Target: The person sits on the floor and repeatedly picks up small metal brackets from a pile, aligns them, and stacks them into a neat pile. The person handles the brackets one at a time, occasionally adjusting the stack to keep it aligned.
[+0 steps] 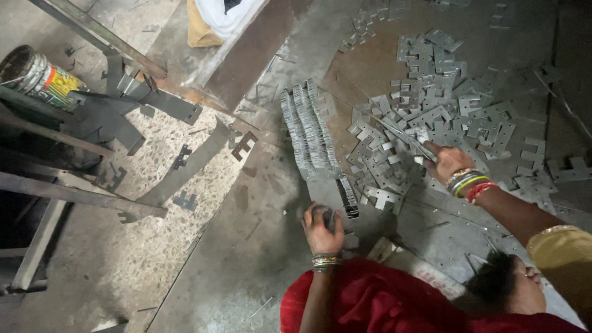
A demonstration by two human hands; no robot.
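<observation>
Head view: sorting of flat grey stamped metal brackets (pixel 431 117), scattered loose over the steel floor sheet (pixel 259 240). Right hand (pixel 445 161) closed around a thin metal rod (pixel 398 134), tip among the loose pieces. Left hand (pixel 320 229) curled over the near end of a long stacked row of brackets (pixel 310 132). Next, likely raking more pieces toward the row. Upper left, a cylindrical tin with yellow-and-red label (pixel 38 77).

A row of stacked metal plates (pixel 311 132) lies on the floor (pixel 246 246) at centre. A loose heap of brackets (pixel 431 117) spreads at its three o'clock. A can (pixel 37 77) stands far at nine o'clock, behind angled steel bars (pixel 80 194).
</observation>
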